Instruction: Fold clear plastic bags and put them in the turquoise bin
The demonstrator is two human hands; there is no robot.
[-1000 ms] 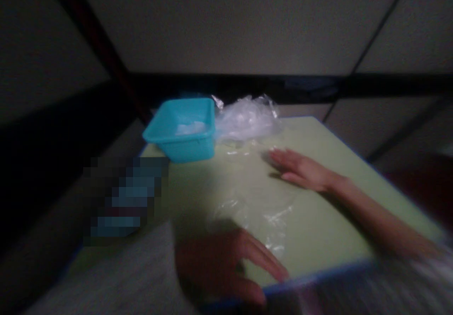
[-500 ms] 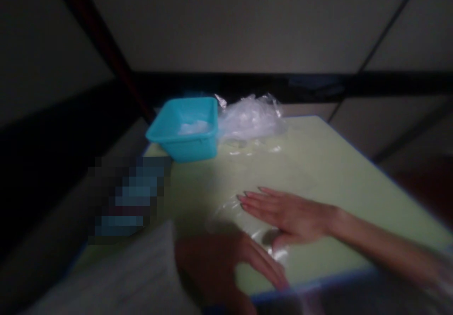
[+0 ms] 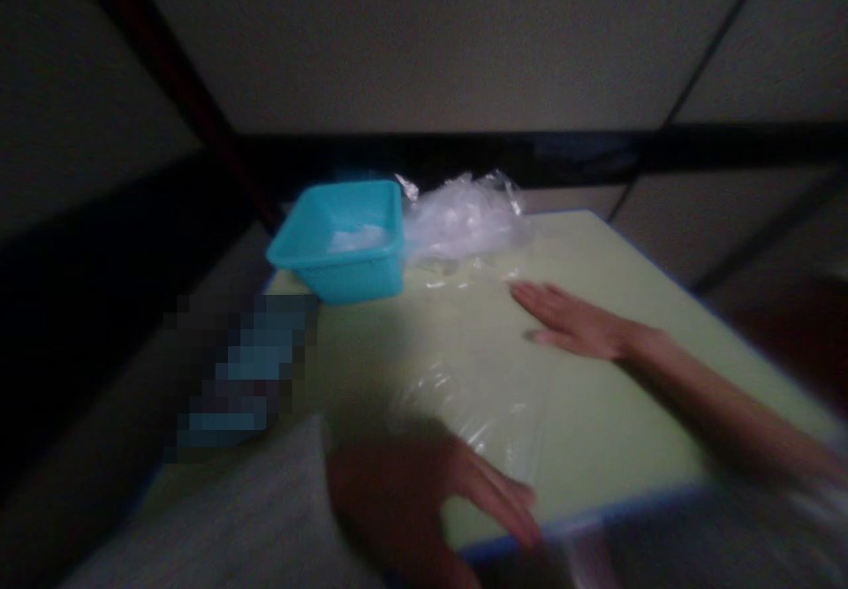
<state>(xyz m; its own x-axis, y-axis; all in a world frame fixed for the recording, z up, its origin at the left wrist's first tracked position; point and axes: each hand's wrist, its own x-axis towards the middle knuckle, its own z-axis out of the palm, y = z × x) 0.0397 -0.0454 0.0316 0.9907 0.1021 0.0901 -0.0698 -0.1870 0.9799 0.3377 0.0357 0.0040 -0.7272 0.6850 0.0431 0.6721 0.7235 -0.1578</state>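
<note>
A clear plastic bag or sheet point(image 3: 490, 403) lies flat on the yellow tabletop, glossy with creases; its exact outline is hard to make out. My left hand point(image 3: 430, 492), dim and partly in shadow, rests at the near edge over the plastic, fingers stretched and thumb apart. Farther out on the right, my right hand point(image 3: 573, 320) is laid out with its fingers extended, beside the far part of the plastic. Neither hand grips anything that I can see.
A turquoise plastic basket point(image 3: 364, 280) with whitish contents stands at the back left. Beside it is a crumpled heap of clear plastic point(image 3: 464, 214). A pixelated object point(image 3: 255, 359) lies along the left edge. The yellow table point(image 3: 636, 395) has a blue rim, with a panelled wall point(image 3: 430, 50) behind.
My right hand has slid away from me and slightly right, from the middle of the plastic toward the heap. My left hand has stayed at the near edge.
</note>
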